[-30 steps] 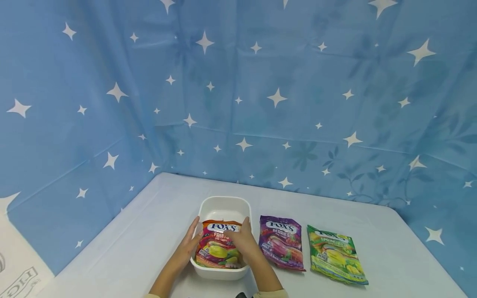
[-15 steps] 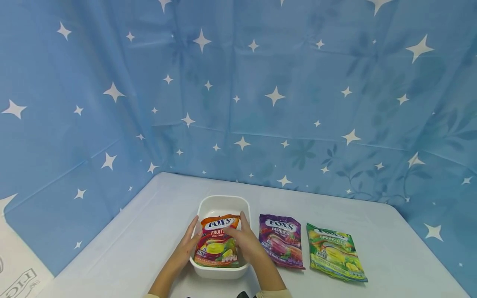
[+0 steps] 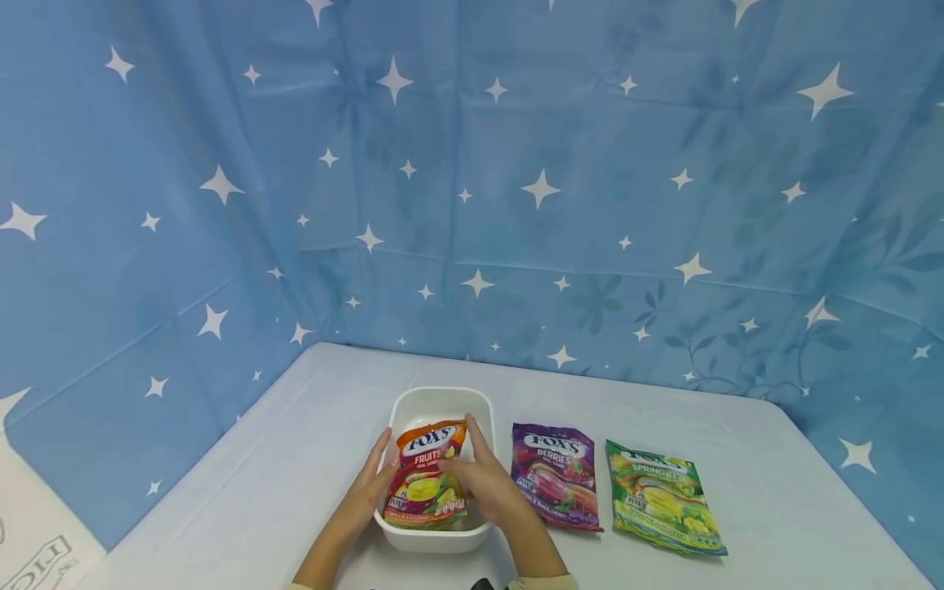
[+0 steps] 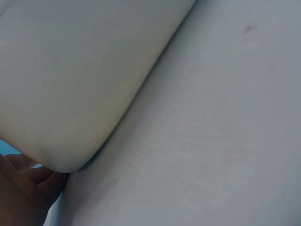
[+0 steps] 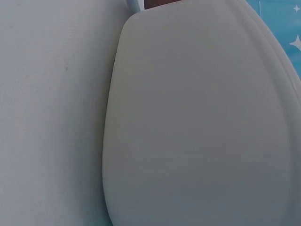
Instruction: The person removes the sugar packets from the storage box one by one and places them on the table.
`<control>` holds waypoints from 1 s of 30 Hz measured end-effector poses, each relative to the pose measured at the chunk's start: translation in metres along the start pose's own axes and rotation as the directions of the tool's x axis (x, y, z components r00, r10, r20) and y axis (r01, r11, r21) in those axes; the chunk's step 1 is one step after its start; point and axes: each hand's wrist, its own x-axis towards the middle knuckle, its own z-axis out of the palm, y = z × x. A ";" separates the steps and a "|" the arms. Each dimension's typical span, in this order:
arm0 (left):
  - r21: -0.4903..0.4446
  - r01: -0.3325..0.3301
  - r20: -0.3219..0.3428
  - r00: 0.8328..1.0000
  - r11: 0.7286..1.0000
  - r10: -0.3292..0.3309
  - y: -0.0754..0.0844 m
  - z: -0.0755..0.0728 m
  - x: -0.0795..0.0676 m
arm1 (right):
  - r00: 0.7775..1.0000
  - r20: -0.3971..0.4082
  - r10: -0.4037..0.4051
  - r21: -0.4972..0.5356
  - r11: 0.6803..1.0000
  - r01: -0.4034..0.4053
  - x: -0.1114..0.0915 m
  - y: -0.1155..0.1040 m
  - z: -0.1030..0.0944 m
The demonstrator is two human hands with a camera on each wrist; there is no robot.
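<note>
In the head view, an orange-red bag of Fox's Fruits candy point(image 3: 424, 489) lies tilted in a white oblong tub point(image 3: 442, 400). At the tub's left wall, my left hand point(image 3: 365, 492) grips the rim, fingers along the outside, thumb tip by the bag's left edge. My right hand point(image 3: 492, 482) holds the bag from the right, index finger at its top right corner and thumb on its front. The other right fingers are hidden. The left wrist view has the tub's outer wall point(image 4: 80, 80) and some fingers point(image 4: 35, 183); the tub's side point(image 5: 197, 113) fills much of the right wrist view.
Right of the tub lies a purple Fox's Berries bag point(image 3: 556, 477), and farther right a green Fox's bag point(image 3: 666, 500). All rest on a white table point(image 3: 295, 459). A blue star-printed curtain point(image 3: 472, 205) hangs behind and at the left.
The candy bag has shifted left and turned counterclockwise within the tub, its top rising a little. My right hand has moved slightly left with it; the left hand stays nearly still.
</note>
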 end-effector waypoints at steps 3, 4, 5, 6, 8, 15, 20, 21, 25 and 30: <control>0.000 -0.002 -0.003 1.000 1.000 0.002 0.000 0.000 0.000 | 1.000 0.009 -0.029 -0.021 0.999 0.029 0.000 0.000 0.000; 0.001 -0.004 -0.003 1.000 1.000 0.004 0.000 0.000 0.001 | 0.999 0.013 -0.034 -0.031 0.999 0.035 0.000 0.001 0.000; 0.003 -0.005 -0.003 1.000 1.000 0.005 0.000 0.000 0.001 | 0.999 0.018 -0.038 -0.046 0.998 0.039 0.000 0.001 0.001; 0.002 -0.006 -0.002 1.000 1.000 0.006 -0.001 -0.001 0.001 | 0.999 0.023 -0.040 -0.068 0.997 0.041 0.000 0.001 0.001; 0.003 -0.003 0.001 1.000 1.000 0.003 -0.001 -0.001 0.001 | 0.999 0.030 -0.040 -0.111 0.993 0.043 0.000 0.001 0.003; -0.006 -0.014 0.003 1.000 1.000 0.014 -0.003 0.000 0.002 | 0.998 0.029 -0.053 -0.180 0.982 0.058 0.000 0.005 0.004; -0.010 -0.016 0.005 1.000 1.000 0.016 -0.002 0.000 0.002 | 1.000 -0.007 -0.030 -0.203 0.979 0.028 0.000 0.004 0.004; -0.010 -0.016 0.005 1.000 1.000 0.016 -0.002 0.000 0.002 | 1.000 -0.013 -0.025 -0.201 0.979 0.022 0.000 0.004 0.004; -0.009 -0.022 0.005 1.000 1.000 0.022 -0.001 -0.001 0.002 | 0.999 -0.036 -0.019 -0.192 0.981 0.012 -0.001 0.004 0.004; -0.027 -0.039 0.012 0.999 0.999 0.040 -0.002 -0.001 0.002 | 0.998 -0.060 -0.015 -0.169 0.986 0.005 -0.003 0.004 0.005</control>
